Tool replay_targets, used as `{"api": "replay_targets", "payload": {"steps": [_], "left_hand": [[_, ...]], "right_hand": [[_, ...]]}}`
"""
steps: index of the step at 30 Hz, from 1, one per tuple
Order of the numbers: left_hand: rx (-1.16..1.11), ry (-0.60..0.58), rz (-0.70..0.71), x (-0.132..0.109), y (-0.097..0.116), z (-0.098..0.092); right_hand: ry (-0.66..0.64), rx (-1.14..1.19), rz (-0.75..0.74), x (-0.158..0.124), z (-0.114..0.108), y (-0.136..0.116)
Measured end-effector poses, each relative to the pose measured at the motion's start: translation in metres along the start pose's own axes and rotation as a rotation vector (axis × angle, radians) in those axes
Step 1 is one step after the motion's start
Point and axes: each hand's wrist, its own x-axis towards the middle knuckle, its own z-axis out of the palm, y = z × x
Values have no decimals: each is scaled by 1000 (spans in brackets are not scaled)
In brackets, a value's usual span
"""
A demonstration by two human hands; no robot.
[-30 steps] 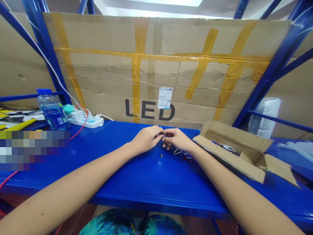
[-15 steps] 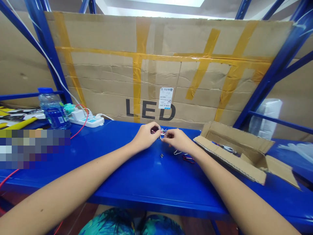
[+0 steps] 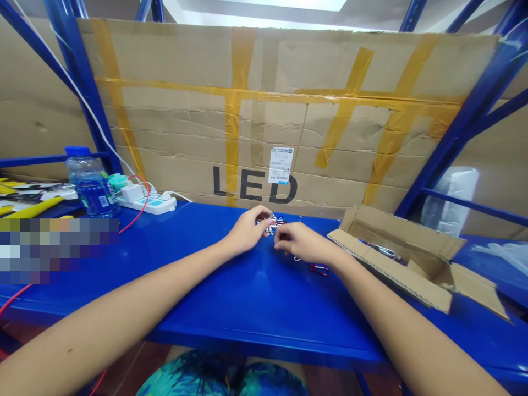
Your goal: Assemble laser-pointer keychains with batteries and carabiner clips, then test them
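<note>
We get bright light from a ceiling panel (image 3: pixel 284 4) above the left hand (image 3: pixel 247 231) and right hand (image 3: pixel 305 245), with soft glare on the bench (image 3: pixel 264 275) below them. Edges bow outward.

bench (image 3: pixel 264 308) glossy blue, clips (image 3: pixel 270 224) silver with red bits, carabiner (image 3: pixel 319 269) red, board (image 3: pixel 185 132) tan cardboard crossed by yellow tape (image 3: pixel 233 143) with black "led" lettering (image 3: pixel 254 185), fabric (image 3: pixel 223 374) teal-and-blue patterned, power strip (image 3: pixel 148 204) white.
</note>
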Motion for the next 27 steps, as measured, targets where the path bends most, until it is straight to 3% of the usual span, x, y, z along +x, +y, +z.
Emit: {"api": "replay_targets", "payload": {"steps": [4, 7, 12, 22, 27], "left_hand": [[159, -22, -13, -3, 5, 0], [274, -21, 60, -5, 8, 1], [307, -86, 142, -9, 14, -1], [535, -89, 327, -15, 14, -4], [597, -86, 335, -15, 17, -3]], "right_hand": [[339, 100, -20, 3, -11, 5], [430, 142, -66, 6, -11, 7], [412, 174, -70, 9, -5, 11], [265, 395, -13, 9, 0, 10], [293, 446, -6, 11, 1, 12]]}}
